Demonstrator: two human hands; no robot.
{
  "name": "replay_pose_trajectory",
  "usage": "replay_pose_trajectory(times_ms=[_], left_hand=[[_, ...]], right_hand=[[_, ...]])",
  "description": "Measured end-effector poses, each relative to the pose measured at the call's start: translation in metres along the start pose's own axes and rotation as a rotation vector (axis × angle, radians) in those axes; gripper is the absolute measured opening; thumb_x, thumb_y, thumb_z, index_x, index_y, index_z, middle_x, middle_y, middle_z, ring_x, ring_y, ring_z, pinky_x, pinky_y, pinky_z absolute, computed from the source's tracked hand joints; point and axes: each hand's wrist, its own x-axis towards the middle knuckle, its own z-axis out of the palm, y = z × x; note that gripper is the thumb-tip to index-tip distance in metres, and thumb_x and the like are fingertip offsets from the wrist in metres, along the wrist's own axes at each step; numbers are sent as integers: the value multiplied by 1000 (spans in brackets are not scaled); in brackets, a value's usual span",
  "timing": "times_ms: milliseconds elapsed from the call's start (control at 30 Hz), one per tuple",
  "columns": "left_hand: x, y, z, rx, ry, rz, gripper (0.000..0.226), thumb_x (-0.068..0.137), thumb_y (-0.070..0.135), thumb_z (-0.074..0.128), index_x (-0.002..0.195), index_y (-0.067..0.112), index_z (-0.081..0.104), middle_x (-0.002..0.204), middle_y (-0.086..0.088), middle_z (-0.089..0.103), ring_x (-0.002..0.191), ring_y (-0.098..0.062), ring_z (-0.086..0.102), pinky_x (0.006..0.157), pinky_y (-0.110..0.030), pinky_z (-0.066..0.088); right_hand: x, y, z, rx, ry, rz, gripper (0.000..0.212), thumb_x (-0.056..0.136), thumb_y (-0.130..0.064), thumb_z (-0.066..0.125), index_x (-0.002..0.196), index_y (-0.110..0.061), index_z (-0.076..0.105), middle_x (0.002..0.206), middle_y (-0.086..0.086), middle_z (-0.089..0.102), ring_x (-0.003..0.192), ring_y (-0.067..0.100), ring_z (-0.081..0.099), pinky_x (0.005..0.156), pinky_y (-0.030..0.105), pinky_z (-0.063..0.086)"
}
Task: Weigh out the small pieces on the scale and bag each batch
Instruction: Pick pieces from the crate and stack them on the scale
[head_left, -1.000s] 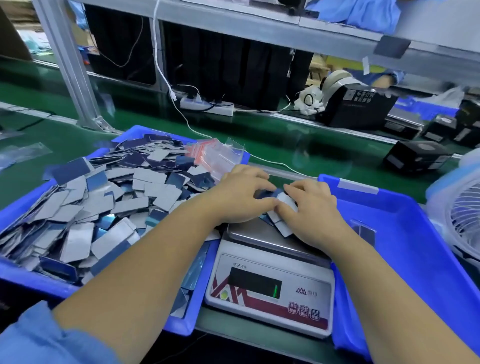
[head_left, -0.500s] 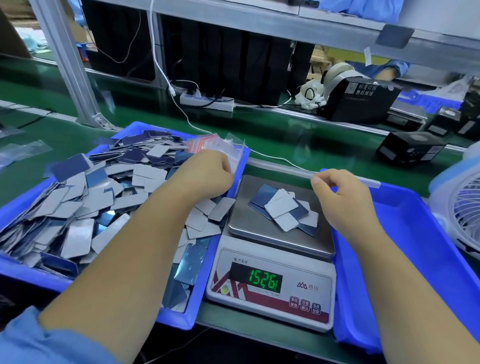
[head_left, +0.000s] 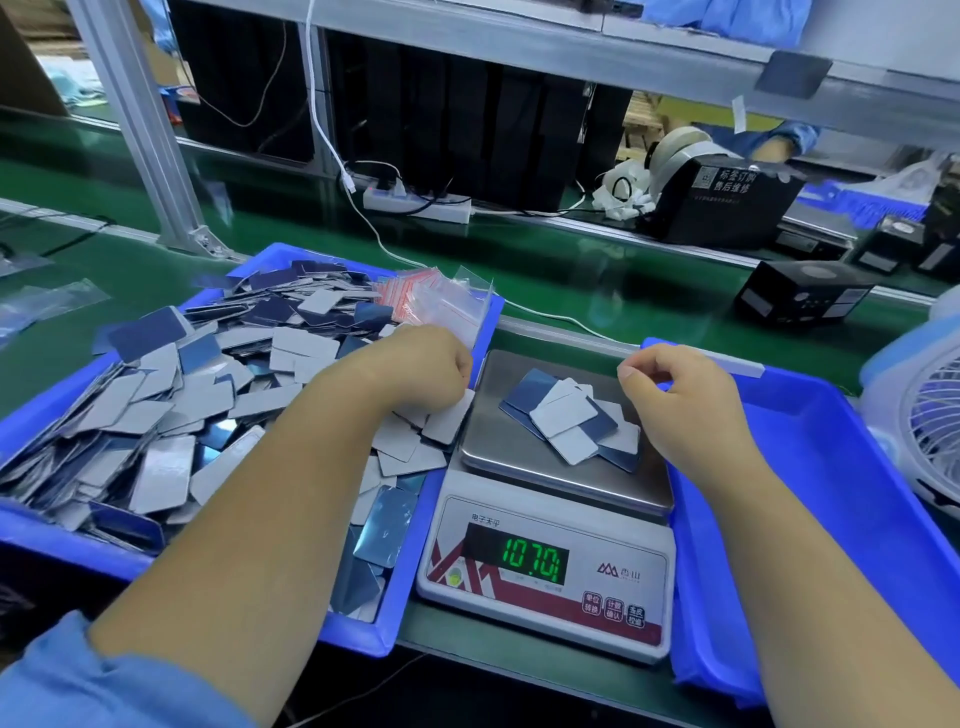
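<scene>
Nearest the camera, a digital scale (head_left: 545, 566) sits on the green bench between 2 blue trays, its green display (head_left: 530, 560) lit with digits that read roughly 107.0. On its steel weighing pan (head_left: 498, 441) lies a small loose stack of flat rectangular pieces (head_left: 571, 421), some grey face up, some dark blue.

The right hand (head_left: 685, 410) hovers over the pan's right edge, fingers curled with thumb and forefinger brought together; whether anything thin is pinched there I cannot tell. Under that forearm is the right tray (head_left: 810, 488), with bare blue floor showing.

The left hand (head_left: 421, 374) is curled loosely over the inner edge of the left tray (head_left: 374, 634), knuckles toward the scale; its fingertips are hidden, so what it grasps (if anything) cannot be told. That tray holds a deep heap of pieces (head_left: 171, 410), and at its far right corner a bundle of clear zip bags (head_left: 436, 301) with red strips, just beyond the left hand.

Farther back are a white power strip (head_left: 415, 205), a black label dispenser (head_left: 722, 197) and, at the right edge, a small fan (head_left: 924, 421).
</scene>
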Motion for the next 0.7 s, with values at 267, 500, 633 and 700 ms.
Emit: replay_pose_trajectory(times_ms=[267, 500, 633, 700], left_hand=[[11, -24, -27, -129, 304, -246, 25, 90, 22, 49, 65, 18, 49, 71, -2, 51, 72, -27, 50, 54, -29, 38], [2, -16, -22, -113, 348, -187, 24, 82, 35, 47, 79, 19, 64, 98, -8, 56, 108, -32, 49, 75, -36, 42], [-3, 22, 4, -68, 238, 134, 36, 90, 43, 55, 124, 36, 64, 129, -3, 46, 131, -25, 31, 101, -40, 32], [-3, 34, 18, 48, 113, 234, 49, 90, 58, 56, 134, 36, 56, 134, -1, 45, 130, -25, 29, 100, -41, 28]], right_hand=[[-5, -6, 6, -111, -165, -151, 12, 83, -49, 67, 89, -38, 65, 95, -19, 61, 99, 7, 46, 78, 19, 37], [-7, -12, 10, -220, -299, -210, 52, 71, -62, 71, 115, -34, 66, 104, -18, 52, 108, 11, 37, 93, 29, 34], [-6, -11, 11, -150, -253, -193, 41, 71, -49, 82, 106, -36, 66, 97, -20, 56, 104, 9, 44, 79, 14, 35], [-6, -10, 11, -124, -232, -196, 42, 69, -49, 84, 105, -36, 67, 95, -20, 58, 100, 6, 45, 76, 9, 34]])
